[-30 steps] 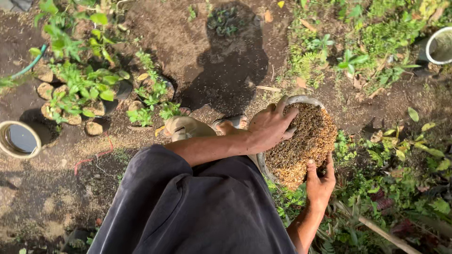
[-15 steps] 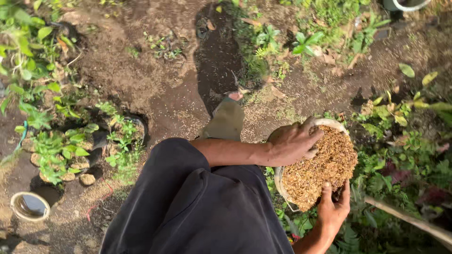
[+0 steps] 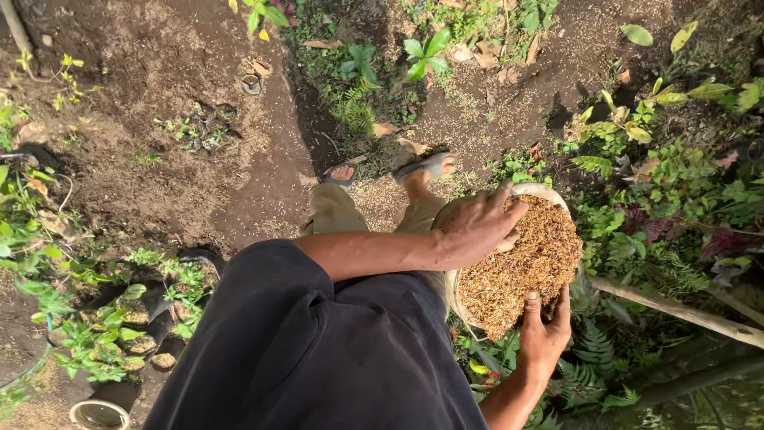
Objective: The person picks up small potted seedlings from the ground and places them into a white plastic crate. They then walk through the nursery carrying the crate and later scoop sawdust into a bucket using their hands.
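Item: round pale basin [image 3: 549, 193], heaped with dry golden-brown husks [image 3: 521, 267], tilted and held off the ground in front of the person's waist, toward the right edge of the bare path.

Left hand [image 3: 476, 224]: reaches across the body, palm down, fingers [image 3: 503, 201] spread and curved over the basin's near-left rim, resting on the husks. Loosely cupped; whether any husk is pinched inside cannot be told.

Right hand [image 3: 543, 338]: under the basin's lower rim, thumb up against the heap, fingers wrapped round the edge, bearing the basin.

Ground: brown earth path [image 3: 199, 103] running from the person's feet to the far edge of view, dusted with scattered husks ahead of the basin. Two sandalled feet [image 3: 426, 169] stand on it just beyond the basin. The widest open room lies on the path to the left.

Edges: green plants and ferns [image 3: 652, 191] crowd the right side, touching the basin's far rim. A pale stick [image 3: 684, 310] lies slanting below them. Potted seedlings [image 3: 103, 334] line the left edge, well apart from the basin. A small white container [image 3: 99, 414] sits at the lower left corner.
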